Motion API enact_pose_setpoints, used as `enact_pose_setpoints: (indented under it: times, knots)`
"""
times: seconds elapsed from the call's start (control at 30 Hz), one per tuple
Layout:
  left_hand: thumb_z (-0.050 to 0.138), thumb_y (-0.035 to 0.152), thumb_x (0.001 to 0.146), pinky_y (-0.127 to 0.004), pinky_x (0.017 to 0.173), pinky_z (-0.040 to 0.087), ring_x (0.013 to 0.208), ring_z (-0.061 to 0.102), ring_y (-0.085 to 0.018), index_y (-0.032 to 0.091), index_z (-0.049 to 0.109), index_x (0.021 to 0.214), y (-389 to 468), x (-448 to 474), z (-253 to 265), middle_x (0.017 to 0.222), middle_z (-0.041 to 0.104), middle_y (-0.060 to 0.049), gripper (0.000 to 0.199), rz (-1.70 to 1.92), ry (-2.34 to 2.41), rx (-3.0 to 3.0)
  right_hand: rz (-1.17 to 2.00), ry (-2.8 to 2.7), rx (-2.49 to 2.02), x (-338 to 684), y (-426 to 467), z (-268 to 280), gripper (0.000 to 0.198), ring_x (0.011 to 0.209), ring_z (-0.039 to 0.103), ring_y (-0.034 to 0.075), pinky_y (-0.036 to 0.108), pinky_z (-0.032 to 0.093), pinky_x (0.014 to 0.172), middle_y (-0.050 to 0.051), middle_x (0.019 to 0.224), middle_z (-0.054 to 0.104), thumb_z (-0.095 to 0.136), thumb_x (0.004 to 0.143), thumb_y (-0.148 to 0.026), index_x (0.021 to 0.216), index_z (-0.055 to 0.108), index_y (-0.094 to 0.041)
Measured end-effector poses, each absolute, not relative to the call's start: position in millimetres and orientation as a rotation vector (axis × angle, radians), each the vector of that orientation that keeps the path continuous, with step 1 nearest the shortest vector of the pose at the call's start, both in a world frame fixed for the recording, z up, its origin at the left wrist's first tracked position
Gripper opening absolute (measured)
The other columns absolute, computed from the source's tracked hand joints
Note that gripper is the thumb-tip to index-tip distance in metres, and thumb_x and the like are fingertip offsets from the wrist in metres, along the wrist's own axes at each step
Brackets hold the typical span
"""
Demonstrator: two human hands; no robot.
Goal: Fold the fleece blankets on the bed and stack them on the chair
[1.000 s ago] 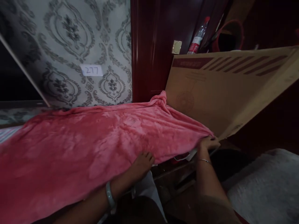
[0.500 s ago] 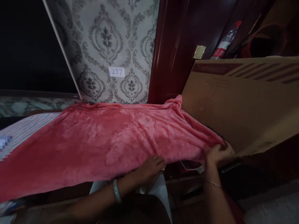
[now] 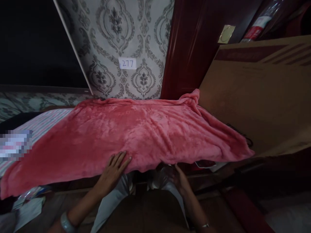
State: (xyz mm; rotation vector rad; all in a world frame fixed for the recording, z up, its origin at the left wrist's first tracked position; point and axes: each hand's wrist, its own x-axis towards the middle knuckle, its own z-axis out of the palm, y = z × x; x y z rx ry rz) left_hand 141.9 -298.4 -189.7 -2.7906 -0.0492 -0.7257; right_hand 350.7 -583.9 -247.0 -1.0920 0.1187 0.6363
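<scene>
A pink plush blanket (image 3: 145,132) is spread across the surface in front of me, with bunched folds at its back right corner. My left hand (image 3: 114,171) lies on its front edge, fingers stretched out and slightly apart, palm down, gripping nothing. A pale bangle circles that wrist. My right hand (image 3: 178,178) is close to the blanket's front hem, right of the middle and above my leg. Its fingers are dim and smeared, so whether they hold the hem is unclear. The blanket's right front corner lies free of both hands.
A large cardboard box (image 3: 257,94) stands at the right, with a red-labelled bottle (image 3: 259,27) behind it. Striped cloth (image 3: 52,118) shows at the left beside a black screen (image 3: 39,48). A card marked 277 (image 3: 127,63) is on the patterned wall.
My right hand has left the blanket's right corner and moved left to the front hem. My left hand has moved left and now lies flat. The view has shifted slightly.
</scene>
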Motion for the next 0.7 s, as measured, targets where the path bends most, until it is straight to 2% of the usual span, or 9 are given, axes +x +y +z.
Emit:
enact_pose_setpoints:
  times: [0.07, 0.13, 0.23, 0.33, 0.43, 0.53, 0.7]
  knots:
    - [0.040, -0.004, 0.084, -0.046, 0.116, 0.033, 0.145, 0.039, -0.027, 0.028, 0.044, 0.152, -299.8, 144.3, -189.8, 0.157, 0.045, -0.011, 0.076, -0.779, -0.060, -2.780, 0.775, 0.210, -0.872, 348.0, -576.1, -240.1, 0.034, 0.071, 0.072, 0.022, 0.034, 0.057, 0.066, 0.003, 0.072, 0.074, 0.086, 0.063, -0.045, 0.077, 0.067, -0.021]
    - [0.043, -0.002, 0.084, -0.047, 0.114, 0.035, 0.142, 0.042, -0.028, 0.024, 0.049, 0.149, -300.6, 146.4, -188.2, 0.152, 0.050, -0.013, 0.070, -0.863, -0.032, -2.796, 0.753, 0.255, -0.735, 344.1, -571.1, -226.1, 0.026, 0.071, 0.072, 0.020, 0.031, 0.058, 0.068, 0.001, 0.072, 0.075, 0.086, 0.064, -0.035, 0.074, 0.067, -0.022]
    - [0.048, 0.003, 0.086, -0.046, 0.111, 0.040, 0.133, 0.051, -0.027, 0.019, 0.059, 0.137, -299.0, 144.7, -182.2, 0.137, 0.062, -0.016, 0.054, -1.008, 0.133, -2.806, 0.681, 0.289, -0.657, 336.7, -576.1, -200.9, 0.028, 0.073, 0.073, 0.019, 0.029, 0.060, 0.067, 0.002, 0.083, 0.078, 0.087, 0.063, -0.029, 0.085, 0.071, -0.021]
    - [0.050, 0.004, 0.088, -0.039, 0.102, 0.047, 0.115, 0.061, -0.023, 0.017, 0.068, 0.115, -297.7, 139.9, -173.1, 0.116, 0.071, -0.013, 0.035, -1.114, 0.286, -2.765, 0.606, 0.252, -0.683, 333.4, -594.5, -183.4, 0.035, 0.079, 0.074, 0.021, 0.029, 0.061, 0.068, 0.003, 0.092, 0.079, 0.090, 0.061, -0.027, 0.090, 0.073, -0.020]
    - [0.045, 0.005, 0.091, -0.032, 0.091, 0.051, 0.094, 0.066, -0.019, 0.016, 0.069, 0.098, -300.9, 137.0, -164.7, 0.096, 0.073, -0.009, 0.027, -1.165, 0.289, -2.744, 0.498, 0.203, -0.805, 336.2, -611.5, -180.7, 0.034, 0.068, 0.071, 0.018, 0.027, 0.059, 0.060, 0.000, 0.084, 0.078, 0.092, 0.059, -0.027, 0.086, 0.072, -0.022]
    - [0.039, 0.006, 0.091, -0.031, 0.086, 0.053, 0.087, 0.067, -0.018, 0.017, 0.069, 0.095, -306.7, 133.5, -161.6, 0.091, 0.073, -0.008, 0.031, -1.176, 0.273, -2.698, 0.553, 0.194, -0.949, 337.2, -618.5, -187.5, 0.035, 0.055, 0.065, 0.017, 0.028, 0.056, 0.054, 0.000, 0.070, 0.074, 0.094, 0.055, -0.030, 0.081, 0.072, -0.021]
    - [0.040, 0.005, 0.089, -0.031, 0.088, 0.053, 0.089, 0.068, -0.018, 0.021, 0.068, 0.098, -308.5, 119.9, -167.9, 0.091, 0.073, -0.007, 0.034, -1.131, 0.244, -2.709, 0.645, 0.156, -1.053, 329.2, -626.9, -194.4, 0.038, 0.075, 0.073, 0.026, 0.037, 0.060, 0.068, 0.005, 0.078, 0.076, 0.090, 0.059, -0.042, 0.089, 0.076, -0.023]
